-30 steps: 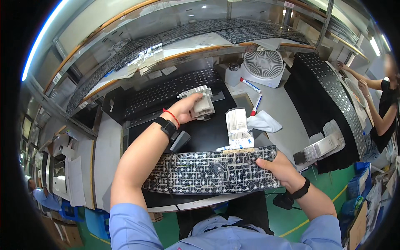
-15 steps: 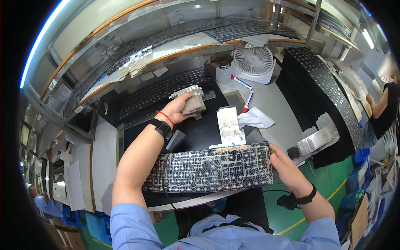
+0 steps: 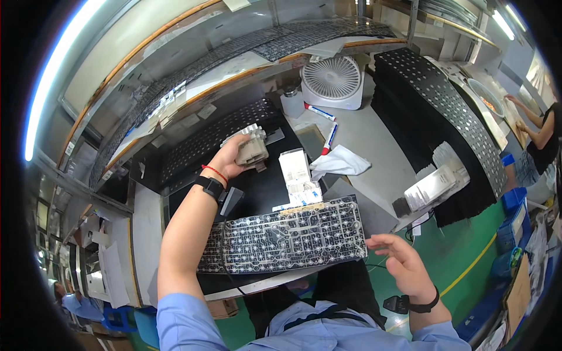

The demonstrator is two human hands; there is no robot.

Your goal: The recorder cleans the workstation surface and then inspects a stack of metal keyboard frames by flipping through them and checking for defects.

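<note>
At the far left of the bench, my left hand (image 3: 231, 157) is closed round a beige, layered block (image 3: 253, 152), whose exact kind I cannot make out. A keyboard membrane sheet (image 3: 293, 237), clear with dark and silver circuit traces, lies along the bench's near edge. My right hand (image 3: 401, 260) is just off the sheet's right end, its fingers stretched out with nothing in them. Stacked white labels or slips (image 3: 295, 169) stand behind the sheet's upper edge. A black cable (image 3: 223, 248) crosses the sheet's left part.
A white fan (image 3: 332, 82), two markers (image 3: 329, 138) and a white cloth (image 3: 342, 161) lie at the back. On the right are a bundle of pale strips (image 3: 436, 186) and a perforated black panel (image 3: 445, 111). Another person (image 3: 541, 131) works at far right.
My right hand has come away from the membrane sheet's right end, moving down and outward, and its fingers have opened. My left hand still grips the beige block. The whole view has shifted slightly.
</note>
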